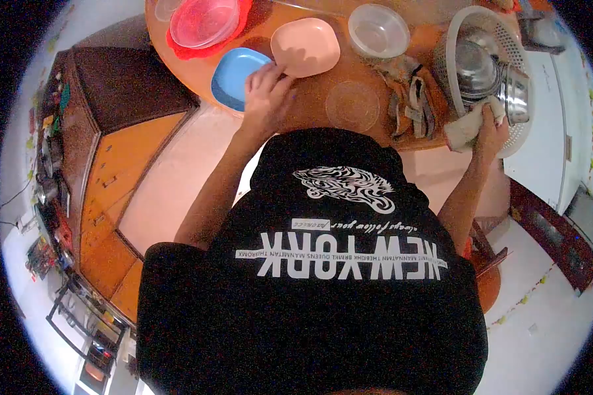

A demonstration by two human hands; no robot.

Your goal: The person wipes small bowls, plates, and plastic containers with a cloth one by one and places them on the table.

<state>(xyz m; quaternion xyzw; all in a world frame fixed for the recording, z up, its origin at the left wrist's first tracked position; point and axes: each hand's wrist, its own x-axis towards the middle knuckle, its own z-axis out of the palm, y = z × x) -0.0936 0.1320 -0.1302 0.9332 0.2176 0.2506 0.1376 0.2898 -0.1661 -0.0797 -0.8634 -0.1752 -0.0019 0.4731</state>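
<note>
A: What's on the wooden table (310, 102), largest first?
B: On the right, the perforated basket (510, 36) holding metal pots (478, 69); left of centre, the peach plate (306, 46), with the blue plate (236, 74) just to its left and a little nearer
A: Which hand is closer to the peach plate?
B: The left hand (268, 92); the plate lies to its far right, near-left edge at the fingers. It looks almost square, so I can't call a long axis
A: And the blue one?
B: Far and left of that hand, partly hidden by it
A: Is the left gripping?
B: Fingers bent; whether they pinch the rim, I cannot tell
A: The right hand (493, 135)?
B: Well apart, beside the basket, clutching a pale cloth (464, 131)
</note>
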